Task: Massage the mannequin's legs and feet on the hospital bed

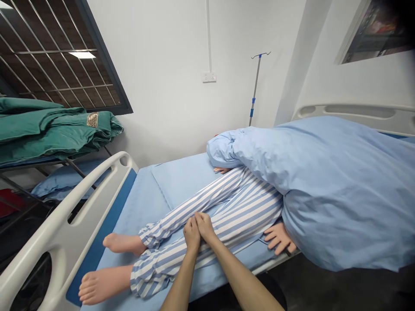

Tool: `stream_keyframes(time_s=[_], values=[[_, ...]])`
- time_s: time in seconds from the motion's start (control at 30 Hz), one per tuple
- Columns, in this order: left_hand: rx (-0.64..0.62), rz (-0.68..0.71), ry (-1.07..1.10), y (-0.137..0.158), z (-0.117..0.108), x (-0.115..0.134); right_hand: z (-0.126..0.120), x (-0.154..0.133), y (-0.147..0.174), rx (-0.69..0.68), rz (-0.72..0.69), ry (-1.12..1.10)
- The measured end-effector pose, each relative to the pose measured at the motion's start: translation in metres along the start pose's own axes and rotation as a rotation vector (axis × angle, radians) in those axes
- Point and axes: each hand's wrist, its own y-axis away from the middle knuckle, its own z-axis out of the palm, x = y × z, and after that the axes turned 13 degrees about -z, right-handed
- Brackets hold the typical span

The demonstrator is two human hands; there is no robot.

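Both hands come in over the near edge of the bed (pixel 184 172): the left hand (pixel 192 233) and right hand (pixel 204 225) are closed with fingers curled in, side by side and apparently touching, and no object shows in either. They are over the striped trousers (pixel 256 194) on the manikin's legs, which lie between the bed's near and far edges, feet (pixel 105 283) toward the foot end; whether the knuckles press on the cloth cannot be told. The cloth looks loose and quick to wrinkle, so any contact is probably best made lightly and evenly, hands level, forearms clear of the nearer leg. The thick blue quilt (pixel 327 181) is the main obstruction, covering the upper body and drooping past the near edge. A manikin hand (pixel 280 237) pokes out at that edge, where a right elbow could catch it. The raised footboard (pixel 53 244) bounds the foot end, with a green bundle (pixel 55 129) on a rack beyond; a drip stand (pixel 256 88) rises behind the far edge.
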Motion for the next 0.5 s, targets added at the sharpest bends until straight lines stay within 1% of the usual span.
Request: stream_keyframes(time_s=[0.1,0.2,0.33,0.4,0.5], values=[[-0.001,0.027,-0.027,0.001,0.001,0.003,-0.01,-0.006,-0.003,-0.036,-0.048,0.039],[0.015,0.019,-0.036,0.002,0.001,0.002,-0.019,-0.004,-0.002,-0.06,-0.059,0.057],[0.017,-0.015,-0.022,0.001,0.001,0.004,-0.026,0.009,0.001,-0.02,0.008,0.005],[-0.002,-0.012,0.004,-0.001,0.004,0.012,-0.027,0.015,0.001,-0.004,0.067,-0.071],[-0.051,0.018,0.064,-0.001,0.016,0.029,-0.029,0.02,-0.002,0.028,0.126,-0.184]])
